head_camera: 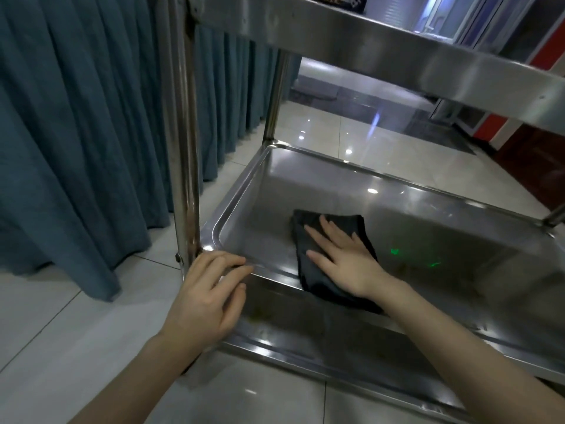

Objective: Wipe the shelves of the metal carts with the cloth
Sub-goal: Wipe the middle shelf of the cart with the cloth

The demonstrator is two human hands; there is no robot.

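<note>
A stainless steel cart fills the view; its lower shelf (pixel 428 228) is a shallow tray with a raised rim. A folded black cloth (pixel 308 270) lies flat on the near left part of that shelf. My right hand (pixel 342 258) presses on the cloth with straight, spread fingers pointing away and to the left. My left hand (pixel 211 292) rests on the shelf's near left corner, its fingers curled over the rim beside the upright post (pixel 183 148).
An upper shelf (pixel 397 47) of the cart hangs overhead, close above the working space. Teal curtains (pixel 76 133) hang to the left down to the pale tiled floor (pixel 46 332). A red and dark wall stands far right.
</note>
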